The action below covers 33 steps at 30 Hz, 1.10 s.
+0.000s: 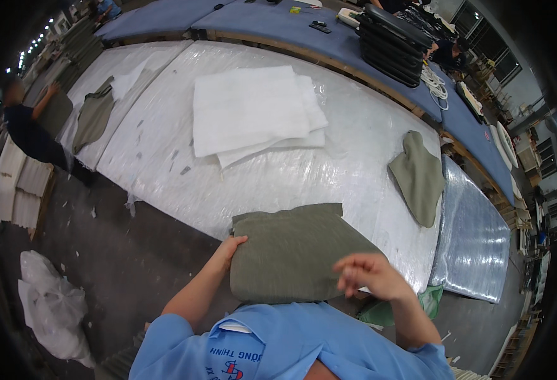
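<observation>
Blue shirt [278, 329], olive fabric [291, 259], white sheets [246, 107] beyond

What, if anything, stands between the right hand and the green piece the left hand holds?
Nothing visible: the right hand appears over the right side of the green piece; blur hides whether it touches. The left hand grips the left edge.

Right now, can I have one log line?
left grip: holding grey-green fabric at left edge | right grip: blurred, over its right side, touch unclear | table: white sheets, another grey-green piece
</observation>
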Each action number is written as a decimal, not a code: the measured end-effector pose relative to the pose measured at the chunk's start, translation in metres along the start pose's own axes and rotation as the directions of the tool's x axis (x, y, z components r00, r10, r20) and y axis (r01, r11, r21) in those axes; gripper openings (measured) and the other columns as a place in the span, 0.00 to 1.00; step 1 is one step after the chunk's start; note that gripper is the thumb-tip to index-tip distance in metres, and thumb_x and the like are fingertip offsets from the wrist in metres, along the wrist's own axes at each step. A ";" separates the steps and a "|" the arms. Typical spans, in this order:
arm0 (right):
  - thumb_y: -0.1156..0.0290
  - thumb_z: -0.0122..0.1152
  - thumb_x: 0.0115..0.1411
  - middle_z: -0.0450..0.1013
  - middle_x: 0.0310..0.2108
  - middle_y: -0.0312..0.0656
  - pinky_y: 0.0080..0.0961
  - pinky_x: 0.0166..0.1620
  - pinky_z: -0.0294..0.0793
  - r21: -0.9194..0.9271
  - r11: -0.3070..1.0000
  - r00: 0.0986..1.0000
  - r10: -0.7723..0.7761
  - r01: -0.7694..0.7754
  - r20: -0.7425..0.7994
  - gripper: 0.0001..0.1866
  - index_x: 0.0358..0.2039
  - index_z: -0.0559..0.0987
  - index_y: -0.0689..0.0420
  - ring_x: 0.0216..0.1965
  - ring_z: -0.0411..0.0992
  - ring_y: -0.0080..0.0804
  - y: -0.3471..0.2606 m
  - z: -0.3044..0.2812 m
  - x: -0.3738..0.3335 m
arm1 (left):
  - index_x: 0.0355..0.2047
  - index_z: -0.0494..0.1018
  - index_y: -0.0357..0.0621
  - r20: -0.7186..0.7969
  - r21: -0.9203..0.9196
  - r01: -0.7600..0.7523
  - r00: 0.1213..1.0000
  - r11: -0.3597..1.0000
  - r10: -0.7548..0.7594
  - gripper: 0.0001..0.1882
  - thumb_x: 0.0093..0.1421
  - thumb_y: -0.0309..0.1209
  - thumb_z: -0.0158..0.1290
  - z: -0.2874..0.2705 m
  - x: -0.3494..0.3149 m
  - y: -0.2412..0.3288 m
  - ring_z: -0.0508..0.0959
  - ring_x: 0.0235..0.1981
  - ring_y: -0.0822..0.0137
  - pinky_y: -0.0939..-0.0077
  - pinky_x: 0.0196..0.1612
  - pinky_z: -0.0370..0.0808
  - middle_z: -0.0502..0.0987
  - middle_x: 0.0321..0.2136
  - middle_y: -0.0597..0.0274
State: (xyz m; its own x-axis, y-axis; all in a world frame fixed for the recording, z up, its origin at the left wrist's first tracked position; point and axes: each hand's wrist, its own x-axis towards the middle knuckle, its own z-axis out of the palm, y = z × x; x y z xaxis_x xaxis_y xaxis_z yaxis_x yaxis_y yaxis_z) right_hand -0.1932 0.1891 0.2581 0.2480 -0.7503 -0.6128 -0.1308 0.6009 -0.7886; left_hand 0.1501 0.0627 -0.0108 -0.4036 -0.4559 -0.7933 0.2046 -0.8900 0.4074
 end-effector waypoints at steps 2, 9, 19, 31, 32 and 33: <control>0.68 0.53 0.73 0.81 0.35 0.40 0.19 0.33 0.77 -0.155 0.975 0.986 -0.164 0.158 -0.025 0.14 0.51 0.80 0.62 0.29 0.79 0.22 -0.023 -0.016 0.061 | 0.62 0.64 0.32 -0.121 0.040 -0.007 0.993 0.999 0.012 0.27 0.66 0.32 0.54 -0.010 -0.002 0.009 0.83 0.47 0.51 0.51 0.49 0.82 0.79 0.50 0.45; 0.68 0.54 0.65 0.78 0.49 0.52 0.40 0.50 0.79 -0.840 0.521 0.983 -0.008 -0.152 -0.183 0.19 0.55 0.79 0.55 0.47 0.79 0.42 0.057 -0.105 0.322 | 0.67 0.59 0.36 -0.114 0.071 -0.086 0.989 0.994 0.093 0.36 0.63 0.32 0.60 -0.001 0.018 0.015 0.80 0.51 0.51 0.52 0.52 0.79 0.75 0.55 0.44; 0.69 0.60 0.61 0.64 0.61 0.49 0.44 0.60 0.74 -0.951 0.225 0.968 0.181 -0.213 -0.174 0.20 0.55 0.77 0.49 0.59 0.72 0.53 0.109 -0.071 0.372 | 0.76 0.41 0.36 -0.231 0.148 0.002 0.972 0.989 0.032 0.54 0.60 0.38 0.64 -0.006 0.006 0.011 0.66 0.67 0.47 0.58 0.68 0.63 0.58 0.70 0.39; 0.70 0.57 0.67 0.78 0.32 0.50 0.41 0.32 0.76 -0.556 0.823 0.962 -0.050 -0.112 -0.269 0.07 0.42 0.71 0.55 0.29 0.78 0.44 0.102 -0.074 0.356 | 0.71 0.58 0.52 0.170 0.977 -0.084 0.865 -0.198 0.472 0.43 0.60 0.48 0.62 0.071 0.076 0.049 0.60 0.70 0.41 0.46 0.67 0.61 0.60 0.69 0.44; 0.70 0.57 0.68 0.78 0.32 0.49 0.39 0.29 0.75 -0.407 0.895 0.961 0.071 -0.180 -0.269 0.07 0.42 0.70 0.55 0.26 0.78 0.41 0.098 -0.066 0.351 | 0.69 0.60 0.51 0.195 0.959 -0.056 0.841 -0.276 0.505 0.41 0.60 0.48 0.62 0.075 0.092 0.044 0.63 0.67 0.42 0.46 0.65 0.64 0.64 0.66 0.44; 0.70 0.58 0.67 0.78 0.31 0.49 0.37 0.26 0.74 -0.340 0.927 0.958 0.063 -0.161 -0.281 0.08 0.43 0.70 0.55 0.23 0.76 0.38 0.105 -0.071 0.345 | 0.68 0.63 0.50 0.259 0.929 -0.059 0.809 -0.366 0.527 0.38 0.61 0.48 0.61 0.088 0.110 0.044 0.66 0.65 0.42 0.47 0.63 0.66 0.68 0.63 0.45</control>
State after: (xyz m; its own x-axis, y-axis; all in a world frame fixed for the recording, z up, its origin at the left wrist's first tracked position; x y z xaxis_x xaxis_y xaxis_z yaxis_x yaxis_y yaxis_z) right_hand -0.1897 -0.0270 -0.0397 -0.0406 -0.7578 -0.6512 -0.4875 0.5839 -0.6492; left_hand 0.0360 -0.0261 -0.0404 -0.4496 -0.8376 -0.3104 -0.8795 0.3544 0.3177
